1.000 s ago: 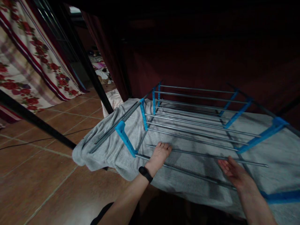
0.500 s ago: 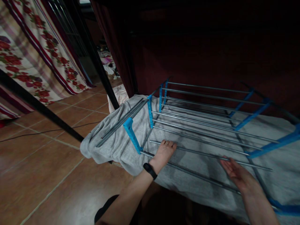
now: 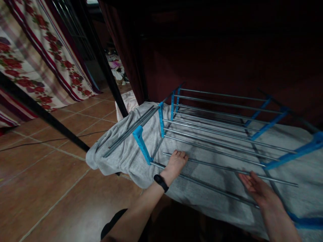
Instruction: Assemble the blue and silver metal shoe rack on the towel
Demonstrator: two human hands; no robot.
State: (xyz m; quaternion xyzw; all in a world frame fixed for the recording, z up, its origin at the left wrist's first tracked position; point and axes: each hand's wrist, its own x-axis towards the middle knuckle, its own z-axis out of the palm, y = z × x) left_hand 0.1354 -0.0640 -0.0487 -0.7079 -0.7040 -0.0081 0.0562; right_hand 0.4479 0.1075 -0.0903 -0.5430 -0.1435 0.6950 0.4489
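Loose metal rod (image 3: pixel 214 164) spans the lower centre-right of the frame, over a grey blanket (image 3: pixel 126 163). The left hand (image 3: pixel 176 163) has its grip closed around it; the right hand (image 3: pixel 261 191) half-curls against it, pinching or not, one cannot tell. Positioning the rod seems in hand; the next move likely calls for aligning both ends with the blue brackets (image 3: pixel 142 145).

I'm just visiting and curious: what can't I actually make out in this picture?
All in the head view:
- Left fingertips: hidden by the left hand itself, over the loose rod.
- Whether the right hand pinches that rod: too dim to tell.
- Right end of the front rod: hidden behind the right hand and wrist.
- Nearest right blue bracket: cut off by the right edge.
- Distant heap: too small and dark.
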